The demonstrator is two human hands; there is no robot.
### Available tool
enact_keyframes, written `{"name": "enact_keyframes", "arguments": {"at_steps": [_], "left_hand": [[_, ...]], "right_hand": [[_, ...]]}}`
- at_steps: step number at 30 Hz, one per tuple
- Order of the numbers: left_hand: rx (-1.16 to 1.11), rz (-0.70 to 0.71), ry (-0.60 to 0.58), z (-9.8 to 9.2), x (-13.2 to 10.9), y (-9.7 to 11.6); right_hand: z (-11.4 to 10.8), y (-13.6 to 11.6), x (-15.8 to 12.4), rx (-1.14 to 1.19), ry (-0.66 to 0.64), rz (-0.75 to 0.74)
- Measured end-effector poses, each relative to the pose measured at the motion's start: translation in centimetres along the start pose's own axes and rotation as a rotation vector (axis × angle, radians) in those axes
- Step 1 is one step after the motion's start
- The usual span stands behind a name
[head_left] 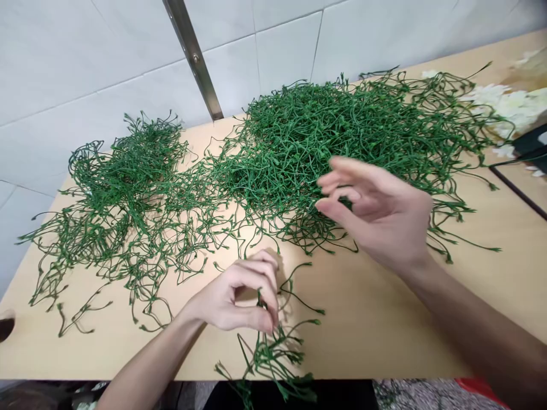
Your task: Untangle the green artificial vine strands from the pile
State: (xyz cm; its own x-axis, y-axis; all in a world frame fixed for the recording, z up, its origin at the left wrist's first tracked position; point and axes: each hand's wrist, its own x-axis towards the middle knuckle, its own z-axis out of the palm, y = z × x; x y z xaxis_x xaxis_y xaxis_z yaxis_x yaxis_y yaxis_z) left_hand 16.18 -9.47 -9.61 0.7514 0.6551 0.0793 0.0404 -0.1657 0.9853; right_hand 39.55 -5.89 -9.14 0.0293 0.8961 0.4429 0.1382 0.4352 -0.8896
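Note:
My left hand (248,290) is low over the front part of the table, thumb and fingers pinched together on a small bunch of green artificial flower stems (273,356). Their branched ends spread below the fingers and hang over the table edge. My right hand (376,210) is raised in front of a large heap of the same green stems (333,119). Its fingers are curved, with a gap between thumb and fingertips, and nothing shows between them. Slight blur covers those fingertips. One loose stem (294,290) lies between the two hands.
A second, looser pile of stems (128,171) spreads over the left of the wooden table (376,324). White artificial flowers (508,105) and a dark object (532,145) lie at the far right. Behind stands a tiled wall (282,51) with a metal post (194,57).

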Motion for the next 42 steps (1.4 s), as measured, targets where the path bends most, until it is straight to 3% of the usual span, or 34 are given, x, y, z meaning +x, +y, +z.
{"name": "enact_keyframes", "arguments": {"at_steps": [1, 4, 5, 7, 12, 16, 18, 19, 23, 25, 27, 31, 34, 36, 40, 42], "left_hand": [[0.024, 0.012, 0.043, -0.1, 0.0, -0.1], [0.082, 0.034, 0.122, -0.3, -0.1, -0.2], [0.094, 0.044, 0.138, -0.4, -0.1, -0.2], [0.112, 0.069, 0.170, -0.5, -0.1, -0.4], [0.029, 0.075, 0.227, -0.6, -0.1, -0.8], [-0.045, 0.063, 0.261, -0.6, -0.3, -1.1], [-0.085, 0.091, 0.266, -0.6, -0.4, -1.4], [-0.106, 0.101, 0.267, -0.6, -0.5, -1.5], [-0.145, 0.086, 0.272, -0.6, -0.6, -1.7], [-0.122, 0.066, 0.276, -0.4, -0.5, -1.4], [-0.099, 0.020, 0.276, -0.2, -0.2, -1.1], [-0.167, -0.112, 0.260, 0.0, 0.2, -0.8], [-0.254, -0.169, 0.268, 0.2, 0.2, -0.8], [-0.303, -0.204, 0.280, 0.3, 0.2, -1.0], [-0.437, -0.254, 0.291, 0.4, -0.1, -1.6], [-0.498, -0.280, 0.309, 0.4, -0.1, -2.0]], "right_hand": [[-0.1, -0.1, -0.1, -0.037, -0.144, 0.012], [-0.2, -0.1, -0.7, -0.140, -0.834, 0.150], [-0.1, 0.1, -0.9, -0.197, -1.009, 0.197], [0.1, 0.4, -1.5, -0.347, -1.156, 0.250], [0.7, 1.1, -2.5, -0.504, -1.220, 0.197], [0.5, 0.7, -2.0, -0.481, -1.092, 0.151], [0.2, 0.2, -1.5, -0.415, -0.892, 0.156], [0.1, -0.1, -1.2, -0.382, -0.724, 0.159], [-0.2, -1.1, -0.3, -0.221, 0.088, 0.128], [-0.1, -1.2, -0.2, -0.121, 0.215, 0.079], [0.1, -0.9, -0.4, -0.111, 0.123, 0.022], [0.7, 0.1, -1.1, -0.268, -0.212, -0.091], [1.0, 0.6, -1.3, -0.219, -0.293, -0.122], [0.9, 0.5, -1.3, -0.130, -0.390, -0.074], [0.8, 0.0, -1.2, 0.054, -0.768, 0.198], [1.0, 0.1, -1.5, 0.142, -0.874, 0.316]]}}
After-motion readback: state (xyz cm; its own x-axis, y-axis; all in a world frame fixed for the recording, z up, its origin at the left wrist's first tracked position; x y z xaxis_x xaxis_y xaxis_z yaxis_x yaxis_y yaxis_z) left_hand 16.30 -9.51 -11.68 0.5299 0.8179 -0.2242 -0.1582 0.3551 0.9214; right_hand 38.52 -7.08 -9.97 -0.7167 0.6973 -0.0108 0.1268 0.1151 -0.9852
